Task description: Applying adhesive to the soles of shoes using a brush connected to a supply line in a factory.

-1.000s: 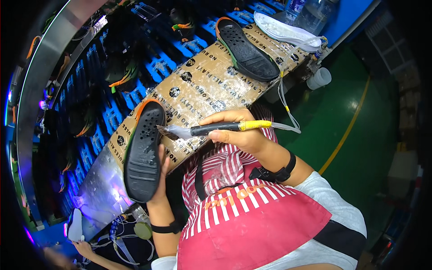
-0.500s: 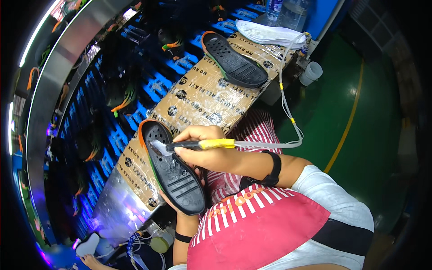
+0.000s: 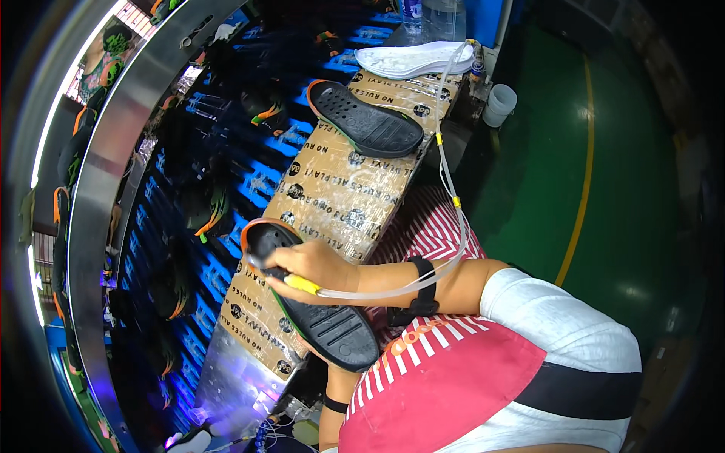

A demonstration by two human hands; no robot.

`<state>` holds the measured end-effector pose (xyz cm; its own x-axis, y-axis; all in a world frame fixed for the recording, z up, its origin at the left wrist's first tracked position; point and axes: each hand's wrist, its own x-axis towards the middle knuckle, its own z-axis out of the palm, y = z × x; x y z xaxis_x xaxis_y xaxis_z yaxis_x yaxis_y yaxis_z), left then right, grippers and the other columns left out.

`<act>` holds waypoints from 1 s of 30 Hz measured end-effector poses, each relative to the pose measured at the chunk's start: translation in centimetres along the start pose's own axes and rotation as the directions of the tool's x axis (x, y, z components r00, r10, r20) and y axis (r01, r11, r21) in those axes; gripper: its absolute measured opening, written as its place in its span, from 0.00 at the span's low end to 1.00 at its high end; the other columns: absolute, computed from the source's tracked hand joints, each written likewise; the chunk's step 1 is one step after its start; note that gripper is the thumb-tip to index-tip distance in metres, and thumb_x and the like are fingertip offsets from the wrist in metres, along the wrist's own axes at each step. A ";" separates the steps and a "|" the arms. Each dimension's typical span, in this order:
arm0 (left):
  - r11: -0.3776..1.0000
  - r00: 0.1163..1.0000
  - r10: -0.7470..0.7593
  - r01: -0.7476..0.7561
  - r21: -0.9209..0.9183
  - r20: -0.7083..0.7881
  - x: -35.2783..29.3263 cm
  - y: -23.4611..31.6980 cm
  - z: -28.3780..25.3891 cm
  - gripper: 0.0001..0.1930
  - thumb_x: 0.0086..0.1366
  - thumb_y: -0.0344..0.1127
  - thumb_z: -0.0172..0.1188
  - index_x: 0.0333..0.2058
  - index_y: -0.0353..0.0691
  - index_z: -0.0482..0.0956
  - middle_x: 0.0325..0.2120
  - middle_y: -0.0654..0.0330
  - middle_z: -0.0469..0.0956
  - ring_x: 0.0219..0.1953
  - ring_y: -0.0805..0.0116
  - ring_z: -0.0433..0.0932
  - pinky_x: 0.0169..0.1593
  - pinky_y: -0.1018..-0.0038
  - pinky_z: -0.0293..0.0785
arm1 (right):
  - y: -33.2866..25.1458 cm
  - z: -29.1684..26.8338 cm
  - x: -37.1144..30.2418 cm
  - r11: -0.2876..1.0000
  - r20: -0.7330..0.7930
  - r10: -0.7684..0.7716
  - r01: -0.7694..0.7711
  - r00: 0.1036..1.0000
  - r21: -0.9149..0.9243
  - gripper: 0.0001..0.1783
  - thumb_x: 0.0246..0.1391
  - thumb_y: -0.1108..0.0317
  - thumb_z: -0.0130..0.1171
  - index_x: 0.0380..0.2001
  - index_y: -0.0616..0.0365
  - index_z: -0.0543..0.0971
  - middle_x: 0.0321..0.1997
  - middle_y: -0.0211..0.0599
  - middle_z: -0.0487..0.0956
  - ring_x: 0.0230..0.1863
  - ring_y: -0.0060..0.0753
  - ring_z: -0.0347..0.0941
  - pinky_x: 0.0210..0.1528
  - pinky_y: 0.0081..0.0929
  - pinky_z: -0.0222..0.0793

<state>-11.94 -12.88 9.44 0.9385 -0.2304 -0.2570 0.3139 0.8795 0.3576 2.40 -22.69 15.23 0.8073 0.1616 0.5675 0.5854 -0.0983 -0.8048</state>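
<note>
The right hand (image 3: 313, 266) has its fingers clamped on a yellow-handled brush (image 3: 300, 284) with a clear tube, working at the heel end of a black sole (image 3: 325, 321). The left hand, mostly hidden beneath, props that sole at the near edge of the cardboard-covered worktop (image 3: 332, 204); its fingers cannot be told. Judging from this, coating is underway; a second black sole (image 3: 366, 121) and a white sole (image 3: 411, 59) lie farther along the worktop.

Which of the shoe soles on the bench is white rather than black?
The white sole at the bench's far end, beside the bottles. The black sole lies just before it; the other black one is under the right hand.
</note>
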 end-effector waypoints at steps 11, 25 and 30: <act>1.000 1.000 0.013 -0.013 0.004 -0.020 -0.8 0.1 0.1 0.36 0.57 0.62 0.45 0.57 0.43 0.57 0.53 0.48 0.63 0.51 0.48 0.66 0.50 0.52 0.66 | -1.3 -1.3 0.2 0.997 -0.017 -0.001 0.003 1.000 0.081 0.09 0.40 0.68 0.60 0.26 0.60 0.75 0.20 0.43 0.75 0.23 0.43 0.74 0.25 0.31 0.69; 0.996 0.997 0.076 -0.076 -0.036 0.000 1.3 0.2 0.8 0.38 0.56 0.64 0.46 0.58 0.44 0.56 0.53 0.48 0.63 0.51 0.48 0.65 0.50 0.52 0.67 | -2.5 -1.3 0.0 0.985 0.176 -0.143 0.158 0.974 -0.072 0.09 0.38 0.68 0.56 0.26 0.60 0.75 0.21 0.42 0.75 0.25 0.44 0.74 0.28 0.36 0.69; 0.984 0.985 0.168 -0.165 -0.074 0.030 2.9 0.6 1.8 0.38 0.55 0.64 0.46 0.58 0.45 0.56 0.53 0.48 0.62 0.51 0.48 0.65 0.49 0.51 0.67 | -2.9 -1.2 -0.2 0.977 0.273 -0.171 0.127 0.947 0.169 0.11 0.37 0.67 0.58 0.26 0.61 0.75 0.22 0.43 0.75 0.25 0.45 0.73 0.30 0.34 0.70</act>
<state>-8.74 -13.72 10.51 0.9817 -0.0922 -0.1665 0.1433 0.9338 0.3277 0.59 -23.60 17.66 0.6443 0.4376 0.6272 0.6623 0.0908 -0.7437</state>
